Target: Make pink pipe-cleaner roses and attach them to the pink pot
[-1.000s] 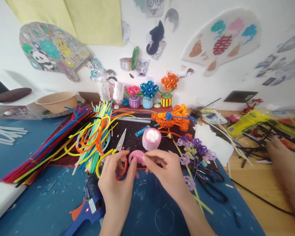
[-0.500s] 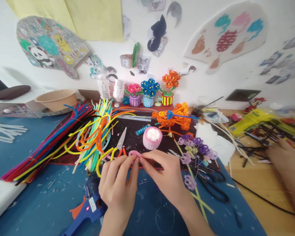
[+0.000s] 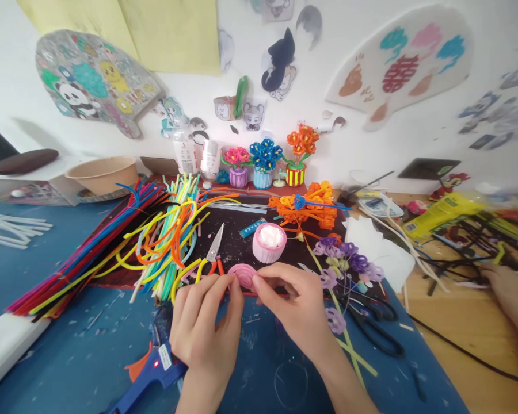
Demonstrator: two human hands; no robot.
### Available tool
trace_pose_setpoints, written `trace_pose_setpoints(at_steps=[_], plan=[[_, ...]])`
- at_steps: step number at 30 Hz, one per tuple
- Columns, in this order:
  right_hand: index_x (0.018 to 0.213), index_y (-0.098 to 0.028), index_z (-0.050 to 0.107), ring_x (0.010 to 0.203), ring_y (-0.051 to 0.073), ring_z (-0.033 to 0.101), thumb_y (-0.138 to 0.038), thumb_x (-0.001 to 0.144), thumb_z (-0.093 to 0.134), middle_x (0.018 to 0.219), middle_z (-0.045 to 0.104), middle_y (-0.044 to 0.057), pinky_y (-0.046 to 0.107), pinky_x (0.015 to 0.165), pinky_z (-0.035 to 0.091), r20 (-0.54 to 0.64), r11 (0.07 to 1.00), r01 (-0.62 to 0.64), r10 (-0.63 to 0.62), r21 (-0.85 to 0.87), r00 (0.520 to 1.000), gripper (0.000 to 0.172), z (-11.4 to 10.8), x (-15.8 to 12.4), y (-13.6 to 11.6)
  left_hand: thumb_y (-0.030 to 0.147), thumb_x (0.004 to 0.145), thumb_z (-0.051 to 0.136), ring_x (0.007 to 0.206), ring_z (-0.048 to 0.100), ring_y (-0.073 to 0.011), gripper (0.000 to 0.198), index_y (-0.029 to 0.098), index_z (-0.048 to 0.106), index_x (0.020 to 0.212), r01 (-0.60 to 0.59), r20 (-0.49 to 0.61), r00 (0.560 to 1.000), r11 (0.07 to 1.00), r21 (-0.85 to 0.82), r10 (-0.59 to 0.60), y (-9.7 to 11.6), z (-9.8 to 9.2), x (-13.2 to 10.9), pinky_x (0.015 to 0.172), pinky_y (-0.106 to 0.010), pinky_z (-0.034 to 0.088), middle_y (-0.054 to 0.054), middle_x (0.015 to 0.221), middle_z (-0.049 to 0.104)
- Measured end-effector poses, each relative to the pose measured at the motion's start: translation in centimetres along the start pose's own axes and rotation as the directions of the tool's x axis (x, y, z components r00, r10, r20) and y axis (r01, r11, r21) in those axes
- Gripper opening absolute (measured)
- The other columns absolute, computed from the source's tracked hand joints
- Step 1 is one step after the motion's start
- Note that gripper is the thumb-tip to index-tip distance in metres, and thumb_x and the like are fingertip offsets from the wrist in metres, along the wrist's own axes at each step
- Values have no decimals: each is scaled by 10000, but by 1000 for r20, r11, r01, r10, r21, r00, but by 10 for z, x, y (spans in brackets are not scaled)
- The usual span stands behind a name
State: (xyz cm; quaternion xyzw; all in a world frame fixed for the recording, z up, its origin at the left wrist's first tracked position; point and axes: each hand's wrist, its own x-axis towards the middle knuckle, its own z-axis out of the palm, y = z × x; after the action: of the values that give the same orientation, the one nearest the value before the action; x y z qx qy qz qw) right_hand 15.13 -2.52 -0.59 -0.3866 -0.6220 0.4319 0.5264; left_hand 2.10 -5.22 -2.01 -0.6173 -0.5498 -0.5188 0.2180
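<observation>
My left hand (image 3: pixel 207 328) and my right hand (image 3: pixel 293 305) meet over the blue mat (image 3: pixel 69 356), both pinching a small pink spiral disc of coiled pipe cleaner (image 3: pixel 242 275). The disc is tilted up so its coiled face shows. Just behind it stands a pink pipe-cleaner pot with white filling (image 3: pixel 268 241). Small scissors with orange handles (image 3: pixel 213 253) lie left of the disc. A blue glue gun (image 3: pixel 153 371) lies under my left wrist.
A heap of coloured pipe cleaners (image 3: pixel 125 241) spreads at the left. Orange flowers (image 3: pixel 306 210), purple flowers (image 3: pixel 345 259) and black scissors (image 3: pixel 371 328) lie at the right. Three finished flower pots (image 3: pixel 263 164) stand by the wall. Another person's hand (image 3: pixel 511 299) rests at the far right.
The pink disc was turned edge-on half a second ago and now shows its coiled face again. The other person's hand at the right has drawn back towards the frame edge.
</observation>
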Motion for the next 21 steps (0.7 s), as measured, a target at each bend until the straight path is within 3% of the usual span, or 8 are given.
trace_pose_setpoints(at_steps=[5, 8, 11, 14, 21], plan=[[764, -180, 724, 498, 108, 651, -231, 844, 698, 592, 680, -20, 161, 490, 515, 15, 977, -173, 172, 127, 985, 99, -4, 1, 1, 58, 804, 720, 716, 643, -156, 179, 189, 701, 925, 66, -13, 998, 997, -38, -66, 0, -2, -5, 689, -285, 509, -38, 821, 708], [760, -173, 716, 486, 98, 637, -263, 851, 700, 571, 662, -24, 160, 497, 514, 49, 953, -260, 255, 157, 966, 130, -5, 3, 0, 73, 843, 681, 772, 650, -155, 166, 187, 707, 961, 171, 12, 985, 981, -97, -171, -1, -3, -7, 711, -275, 512, -45, 886, 698], [769, -170, 710, 481, 97, 627, -279, 841, 709, 574, 653, -23, 168, 491, 509, 86, 928, -308, 296, 210, 951, 131, -6, 5, 1, 156, 885, 660, 746, 620, -136, 103, 193, 695, 975, 323, 142, 944, 925, -199, -299, -2, -3, -5, 658, -240, 493, -34, 899, 682], [795, -171, 708, 492, 105, 636, -297, 832, 724, 584, 654, -20, 175, 486, 502, 124, 905, -346, 324, 247, 938, 132, -6, 6, 5, 200, 904, 648, 687, 594, -111, 39, 208, 685, 894, 449, 322, 879, 840, -304, -353, -2, -4, -2, 609, -202, 467, 6, 811, 682], [786, -170, 704, 518, 96, 620, -338, 828, 750, 614, 648, -15, 183, 519, 492, 163, 909, -351, 320, 225, 933, 179, -9, 6, 12, 208, 886, 660, 595, 520, -95, 114, 207, 666, 772, 520, 418, 830, 783, -341, -369, -1, -6, 0, 572, -194, 427, 43, 684, 641]])
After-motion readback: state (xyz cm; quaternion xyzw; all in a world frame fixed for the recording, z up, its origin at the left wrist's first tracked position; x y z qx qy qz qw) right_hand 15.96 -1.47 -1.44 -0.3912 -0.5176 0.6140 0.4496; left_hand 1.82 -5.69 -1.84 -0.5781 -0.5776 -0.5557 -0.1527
